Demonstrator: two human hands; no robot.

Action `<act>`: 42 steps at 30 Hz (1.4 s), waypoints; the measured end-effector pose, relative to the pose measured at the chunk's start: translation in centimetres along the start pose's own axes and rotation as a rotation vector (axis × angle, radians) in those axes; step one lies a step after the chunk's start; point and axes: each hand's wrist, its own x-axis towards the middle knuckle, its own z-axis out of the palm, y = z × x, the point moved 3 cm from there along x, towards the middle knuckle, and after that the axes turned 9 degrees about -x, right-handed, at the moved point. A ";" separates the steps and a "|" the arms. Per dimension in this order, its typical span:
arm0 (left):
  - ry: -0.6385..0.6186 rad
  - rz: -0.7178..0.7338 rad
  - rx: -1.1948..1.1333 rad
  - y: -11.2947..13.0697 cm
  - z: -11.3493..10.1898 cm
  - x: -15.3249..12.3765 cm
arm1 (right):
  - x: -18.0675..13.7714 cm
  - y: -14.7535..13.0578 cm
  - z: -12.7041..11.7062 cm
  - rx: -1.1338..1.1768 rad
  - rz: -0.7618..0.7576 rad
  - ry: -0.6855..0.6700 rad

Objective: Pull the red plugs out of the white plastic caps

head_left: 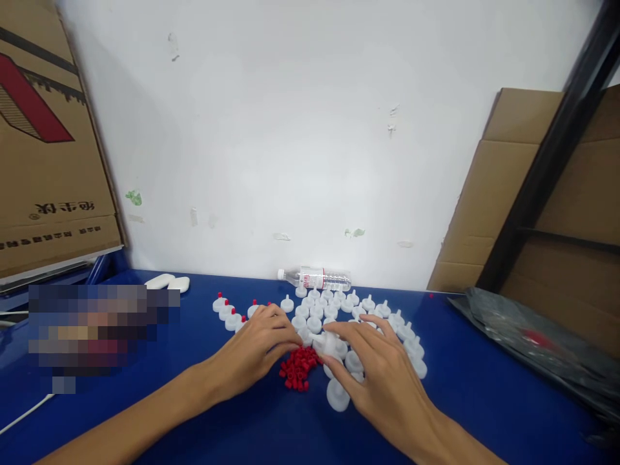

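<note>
My right hand (382, 368) is closed on a white nozzle cap (325, 343), thumb and fingers round its base, with the thin spout pointing left. Bent and pinched together, the fingers of my left hand (264, 339) are at the upper left edge of a pile of small red caps (298, 369). What is between those fingertips is hidden. Several white nozzle caps (314, 325) stand spout-up behind and around my right hand. Left of the pile is a smaller group of white nozzle caps (225, 312) with red caps on their spouts, partly hidden by my left hand.
A clear plastic bottle (334, 279) lies at the wall behind the nozzle caps. White rounded objects (179, 284) and a blurred-out patch (97, 336) are at left on the blue table (203, 433). A dark plastic bag (527, 349) and cardboard (489, 200) are at right.
</note>
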 end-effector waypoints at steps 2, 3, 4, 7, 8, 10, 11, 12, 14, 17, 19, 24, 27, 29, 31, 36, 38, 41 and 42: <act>-0.037 -0.005 0.020 -0.2 0.1 -0.1 | 0.0 -0.2 0.0 0.002 -0.006 -0.008; -0.047 -0.007 0.025 -0.3 0.1 -0.1 | 0.0 -0.2 0.0 0.003 -0.007 -0.015; -0.055 -0.009 0.025 -0.4 0.1 -0.1 | 0.0 -0.3 0.1 0.004 -0.009 -0.024; -0.058 -0.013 0.006 -0.4 0.3 -0.1 | 0.0 -0.4 0.2 0.004 -0.017 -0.041; -0.051 -0.015 -0.003 -0.4 0.3 -0.1 | 0.0 -0.4 0.2 0.004 -0.019 -0.043; -0.030 -0.022 -0.021 -0.4 0.4 0.0 | 0.0 -0.4 0.3 0.008 -0.020 -0.044; -0.021 -0.026 -0.026 -0.4 0.5 0.1 | 0.0 -0.4 0.3 0.013 -0.019 -0.048; -0.012 -0.030 -0.029 -0.4 0.5 0.1 | 0.0 -0.3 0.3 0.018 -0.017 -0.052; 0.003 -0.035 -0.027 -0.4 0.7 0.1 | 0.0 -0.3 0.3 0.028 -0.013 -0.060; 0.030 -0.040 -0.035 -0.5 0.9 0.1 | -0.1 -0.3 0.4 0.036 -0.013 -0.062; 0.050 -0.043 -0.052 -0.5 1.0 0.1 | -0.2 -0.4 0.5 0.039 -0.019 -0.059; 0.047 -0.084 -0.079 -0.4 0.9 0.2 | -0.2 -0.3 0.5 0.033 -0.016 -0.052; 0.071 -0.097 -0.089 -0.3 0.8 0.2 | -0.2 -0.3 0.4 0.029 -0.018 -0.050; 0.121 -0.117 -0.104 -0.2 0.5 0.2 | -0.2 -0.3 0.4 0.021 -0.018 -0.045; 0.188 -0.156 -0.146 0.0 0.1 0.2 | -0.2 -0.3 0.4 0.012 -0.016 -0.044; 0.308 -0.293 -0.393 0.8 -0.7 0.3 | -0.2 -0.4 0.4 0.025 -0.008 -0.045; 0.320 -0.318 -0.512 1.1 -0.7 0.4 | -0.1 -0.4 0.3 0.032 -0.003 -0.048; 0.315 -0.326 -0.668 1.6 -0.4 0.6 | 0.0 -0.5 0.2 0.038 0.003 -0.052; 0.316 -0.324 -0.704 1.6 -0.4 0.6 | 0.0 -0.5 0.1 0.038 0.003 -0.050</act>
